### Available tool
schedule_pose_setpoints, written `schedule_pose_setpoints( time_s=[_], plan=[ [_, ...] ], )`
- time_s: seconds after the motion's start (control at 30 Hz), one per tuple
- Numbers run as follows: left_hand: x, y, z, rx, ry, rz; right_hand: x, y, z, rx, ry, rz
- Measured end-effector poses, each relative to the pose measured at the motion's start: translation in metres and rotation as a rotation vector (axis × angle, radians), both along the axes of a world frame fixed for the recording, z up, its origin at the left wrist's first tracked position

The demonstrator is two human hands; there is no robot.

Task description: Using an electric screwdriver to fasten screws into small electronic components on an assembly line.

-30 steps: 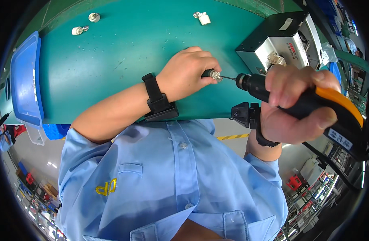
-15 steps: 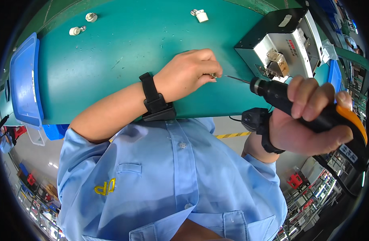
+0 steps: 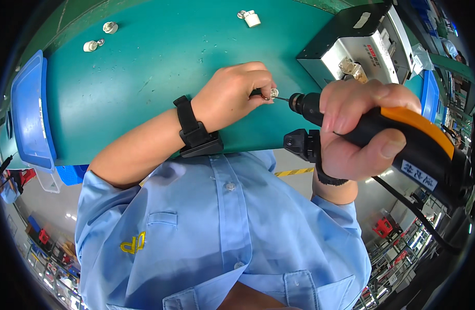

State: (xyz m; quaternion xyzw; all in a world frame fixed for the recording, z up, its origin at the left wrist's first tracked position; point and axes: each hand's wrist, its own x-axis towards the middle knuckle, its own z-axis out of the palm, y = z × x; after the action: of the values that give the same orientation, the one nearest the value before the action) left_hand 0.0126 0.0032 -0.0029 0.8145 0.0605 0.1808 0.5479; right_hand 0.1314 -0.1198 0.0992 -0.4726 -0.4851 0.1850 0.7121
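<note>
Over the green tabletop, my left hand pinches a small round part with a whitish, shiny face between thumb and fingers; most of it is hidden by them. My right hand wraps around a black and orange electric screwdriver, held almost level. Its thin bit points left and reaches the small part; whether it sits in a screw I cannot tell. Farther off on the table lie a white cylindrical piece with a metal bit beside it and two similar white pieces, one behind the other.
A black and silver box-shaped machine stands at the back right, with a brass-coloured mechanism on its front. At the left edge lies a blue tray. Another blue bin shows beyond the machine. The screwdriver's black cable hangs at the right.
My right hand has brought the screwdriver left, so its bit now meets the small part. My left hand has shifted slightly left and the part's pale face shows more.
</note>
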Motion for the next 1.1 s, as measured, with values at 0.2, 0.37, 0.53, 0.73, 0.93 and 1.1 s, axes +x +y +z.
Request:
schedule_pose_setpoints(
  time_s=[0.2, 0.37, 0.53, 0.73, 0.93, 1.1],
  plan=[
    [0.003, 0.001, 0.002, 0.052, -0.019, 0.003, -0.006, 0.006, 0.007, -0.096, -0.112, -0.003],
    [-0.001, 0.004, 0.006, 0.110, -0.043, -0.023, -0.016, 0.013, 0.011, -0.099, -0.067, -0.111],
    [0.017, 0.046, 0.045, 0.151, 0.056, 0.085, 0.010, -0.019, 0.049, 0.459, 0.030, -0.071],
    [0.088, 0.164, 0.045, 0.410, 0.102, 0.521, 0.013, -0.021, 0.049, 0.367, 0.090, -0.111],
    [0.064, 0.224, 0.046, 0.784, 0.073, 1.100, 0.026, -0.046, 0.050, 0.256, 0.055, -0.296],
    [0.019, 0.266, 0.020, 0.561, 0.476, 1.129, 0.039, -0.062, 0.055, 0.165, 0.141, -0.284]
  ],
)
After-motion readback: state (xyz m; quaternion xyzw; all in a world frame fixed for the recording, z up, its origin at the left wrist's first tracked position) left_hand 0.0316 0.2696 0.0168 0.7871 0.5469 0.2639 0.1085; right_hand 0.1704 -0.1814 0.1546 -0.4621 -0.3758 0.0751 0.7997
